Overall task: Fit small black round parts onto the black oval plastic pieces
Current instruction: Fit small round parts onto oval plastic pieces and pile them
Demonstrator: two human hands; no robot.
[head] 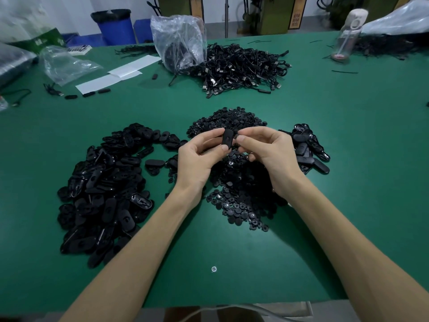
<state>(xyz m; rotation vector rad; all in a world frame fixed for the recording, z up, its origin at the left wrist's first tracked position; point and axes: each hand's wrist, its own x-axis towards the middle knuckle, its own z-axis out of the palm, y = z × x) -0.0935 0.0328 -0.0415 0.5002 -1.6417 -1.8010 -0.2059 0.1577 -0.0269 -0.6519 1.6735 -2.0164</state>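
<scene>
Clearly, the left hand [197, 159] pinches a black oval plastic piece [227, 138] at its fingertips. The right hand [269, 154] curls just beside it, though I cannot tell what it grips. Beneath both hands lies a heap of small black round parts [241, 189].

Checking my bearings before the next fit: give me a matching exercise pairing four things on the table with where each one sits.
Things:
1 round parts pile
2 cable heap
3 clear bottle
4 held oval piece

Places:
A far right of the table
B pinched in the left hand
C table centre, in front of the person
D far side, beside the plastic bag

Pairs: 1-C, 2-D, 3-A, 4-B
</scene>
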